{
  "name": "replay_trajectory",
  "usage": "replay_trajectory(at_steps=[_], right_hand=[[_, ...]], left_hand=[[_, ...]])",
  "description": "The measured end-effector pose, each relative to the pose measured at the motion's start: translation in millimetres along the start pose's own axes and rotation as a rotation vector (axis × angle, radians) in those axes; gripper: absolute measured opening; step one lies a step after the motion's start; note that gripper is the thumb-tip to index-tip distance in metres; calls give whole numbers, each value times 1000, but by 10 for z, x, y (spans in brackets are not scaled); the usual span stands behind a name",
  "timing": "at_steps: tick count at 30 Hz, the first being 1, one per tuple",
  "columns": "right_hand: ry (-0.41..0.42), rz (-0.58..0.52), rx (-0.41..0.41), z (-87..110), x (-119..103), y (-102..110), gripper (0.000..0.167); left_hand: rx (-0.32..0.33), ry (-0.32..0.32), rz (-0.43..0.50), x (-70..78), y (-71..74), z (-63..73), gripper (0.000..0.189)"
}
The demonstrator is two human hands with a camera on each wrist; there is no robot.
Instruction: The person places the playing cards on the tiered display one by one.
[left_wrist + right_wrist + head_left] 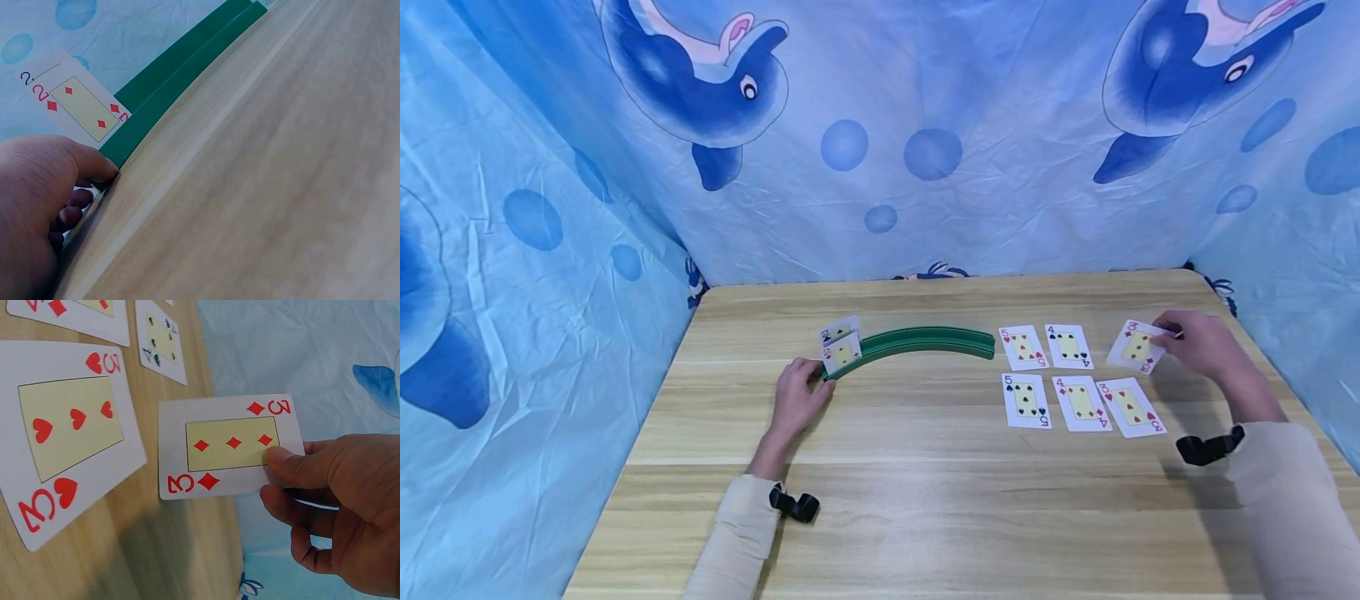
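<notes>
My left hand grips the left end of a curved green card holder, its thumb on the near side in the left wrist view. Two cards stand in the holder by that hand: a two of diamonds in front of a two of spades. At the right of the table, my right hand pinches a three of diamonds between thumb and fingers at one end. In the right wrist view, a three of hearts lies beside the pinched card.
On the wooden table lie a five of hearts, a four of spades, a five of spades and a four of diamonds, face up. A blue dolphin-print curtain hangs behind the table and at its sides.
</notes>
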State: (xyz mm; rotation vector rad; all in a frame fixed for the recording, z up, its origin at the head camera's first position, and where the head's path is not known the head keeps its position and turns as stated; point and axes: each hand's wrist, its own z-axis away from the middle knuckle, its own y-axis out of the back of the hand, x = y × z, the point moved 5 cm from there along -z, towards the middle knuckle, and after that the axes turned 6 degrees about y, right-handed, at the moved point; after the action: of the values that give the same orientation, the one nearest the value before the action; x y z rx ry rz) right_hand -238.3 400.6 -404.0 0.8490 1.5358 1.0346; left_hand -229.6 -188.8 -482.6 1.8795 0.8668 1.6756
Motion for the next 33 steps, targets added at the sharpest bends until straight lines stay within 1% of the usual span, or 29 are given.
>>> replay_trajectory(at_steps=[4,8,9,12,18,22,29,33], right_hand=[[47,11,56,14,-58,72,19],[121,50,129,6,-172,163,18],[131,58,141,1,-209,184,17],[126,66,150,-27,-331,233,17],[117,69,127,-121,-661,287,20],[131,34,85,-225,-883,269,23],[169,-4,72,-414,-1312,221,23],[215,-26,66,-520,-1561,216,24]], left_hand=[[-11,7,-4,3,1,-1,37],[-18,10,-3,5,3,-2,37],[-17,8,-4,6,3,-2,37],[-20,6,-6,8,1,-7,37],[-17,0,-3,12,3,-7,37],[-3,-9,-3,9,6,-3,36],[-4,-7,0,7,1,4,36],[-5,-6,-4,7,5,3,35]])
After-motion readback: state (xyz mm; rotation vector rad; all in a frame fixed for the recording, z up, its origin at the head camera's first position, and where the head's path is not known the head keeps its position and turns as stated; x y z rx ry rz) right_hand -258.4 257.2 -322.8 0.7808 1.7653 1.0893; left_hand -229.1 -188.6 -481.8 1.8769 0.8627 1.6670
